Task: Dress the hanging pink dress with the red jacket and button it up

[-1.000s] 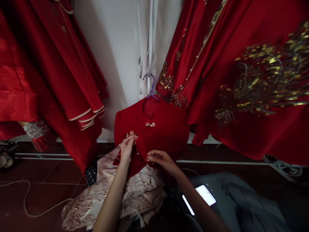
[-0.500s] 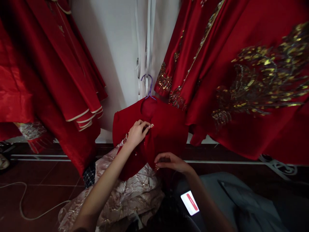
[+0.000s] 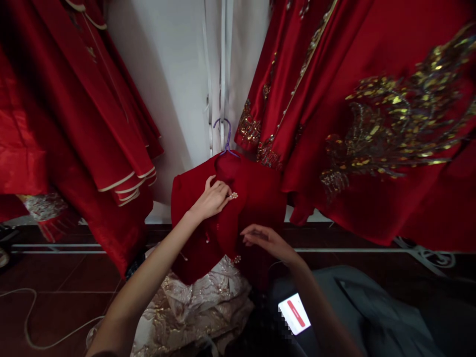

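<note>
In the head view, a red sleeveless top (image 3: 262,193) hangs at the centre of the frame on a purple hanger (image 3: 227,141), whose hook sits against a white metal post (image 3: 223,69). The person's left hand (image 3: 213,199) lies over the upper front of the top, just below the neckline. Its thumb and fingertips are pinched together on a beaded clasp (image 3: 234,195), part of which shows past the fingertips.

The right hand (image 3: 268,242) is right of centre, in front of the top's lower part. Its fingers curve loosely with a gap to the thumb and have hold of nothing that can be seen; whether they touch the cloth cannot be told. A second beaded ornament (image 3: 237,259) sits just below and left of that hand, near the hem.

Red garments with cream piping (image 3: 111,134) fill the upper left, and a red garment with gold sequins (image 3: 379,208) fills the upper right. Pale shiny fabric (image 3: 197,317) lies bunched at bottom centre, and a phone with a lit screen (image 3: 295,315) shows at lower right, beside grey-blue fabric (image 3: 357,302).
</note>
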Demonstrator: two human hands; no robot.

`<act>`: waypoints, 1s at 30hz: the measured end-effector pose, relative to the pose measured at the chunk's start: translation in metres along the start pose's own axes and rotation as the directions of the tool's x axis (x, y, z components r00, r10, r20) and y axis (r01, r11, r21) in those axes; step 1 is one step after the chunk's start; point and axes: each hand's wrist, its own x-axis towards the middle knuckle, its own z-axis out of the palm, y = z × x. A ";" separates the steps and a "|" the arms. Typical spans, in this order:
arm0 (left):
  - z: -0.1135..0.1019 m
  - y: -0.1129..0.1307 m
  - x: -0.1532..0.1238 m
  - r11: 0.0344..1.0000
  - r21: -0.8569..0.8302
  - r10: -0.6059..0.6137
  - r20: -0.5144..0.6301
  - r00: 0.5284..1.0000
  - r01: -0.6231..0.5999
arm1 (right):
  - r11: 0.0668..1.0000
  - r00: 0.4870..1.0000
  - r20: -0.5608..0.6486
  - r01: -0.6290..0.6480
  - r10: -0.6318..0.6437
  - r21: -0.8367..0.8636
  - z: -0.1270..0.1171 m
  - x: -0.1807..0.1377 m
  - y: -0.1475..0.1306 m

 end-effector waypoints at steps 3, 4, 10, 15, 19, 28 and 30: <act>-0.002 -0.001 -0.001 0.999 0.022 0.026 -0.013 1.000 -0.026 | 0.996 0.993 -0.084 0.079 -0.082 -0.045 0.000 0.005 -0.014; -0.003 -0.001 -0.002 0.999 0.038 0.035 -0.018 0.999 -0.034 | 0.991 0.984 -0.126 0.121 -0.127 -0.056 0.000 0.009 -0.020; -0.008 0.005 -0.006 0.995 0.102 -0.007 -0.078 0.997 0.015 | 0.905 0.863 -0.396 0.399 -0.314 0.150 0.022 0.070 -0.060; -0.003 0.001 -0.017 0.907 0.168 -0.354 -0.190 0.916 0.386 | 0.986 0.697 -0.698 0.130 -0.164 -0.102 0.040 0.122 -0.064; 0.001 -0.013 -0.021 0.765 0.219 -0.527 -0.328 0.784 0.606 | 0.848 0.427 -0.824 -0.206 -0.372 -0.489 0.021 0.131 -0.047; -0.022 -0.083 -0.051 0.585 -0.140 -0.790 -0.321 0.523 0.799 | 0.609 0.733 -0.596 -0.319 -0.327 -0.726 -0.092 0.091 -0.060; -0.018 -0.093 -0.062 0.555 -0.224 -0.829 -0.227 0.511 0.801 | 0.617 0.843 -0.458 -0.207 -0.282 -0.759 -0.112 0.081 -0.072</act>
